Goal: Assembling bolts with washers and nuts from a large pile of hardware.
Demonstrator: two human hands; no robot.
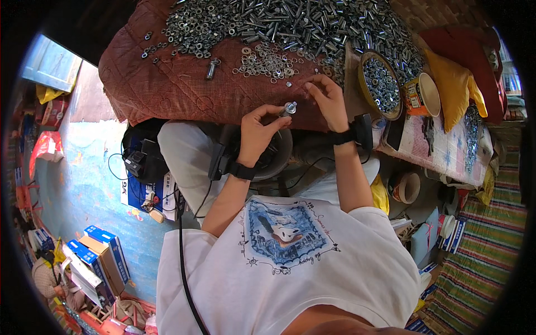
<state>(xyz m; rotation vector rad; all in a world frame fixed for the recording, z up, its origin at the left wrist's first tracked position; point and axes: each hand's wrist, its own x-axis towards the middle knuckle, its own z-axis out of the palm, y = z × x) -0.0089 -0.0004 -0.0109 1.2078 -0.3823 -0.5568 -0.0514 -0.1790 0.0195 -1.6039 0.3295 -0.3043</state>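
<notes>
My left hand [258, 131] is closed on a shiny metal anchor bolt [290, 108], held between thumb and fingers just off the front edge of the red quilted cover [184, 92]. To its right, my right hand [329, 106] is raised with thumb and fingertips drawn together; whatever they pinch is too small to make out. Beyond the hands lies a spread of flat washers [268, 62]. A heap of nuts [195, 30] sits at the far left, and a pile of metal bolts and sleeves [312, 22] covers the back. One separate bolt [212, 68] rests on the cover.
On the right stand a round bowl [364, 84] of small metal parts and a paper tub [427, 96], beside a yellow bag [455, 84]. A dark bucket [282, 156] is between my knees. A black cable [181, 251] runs down my left side.
</notes>
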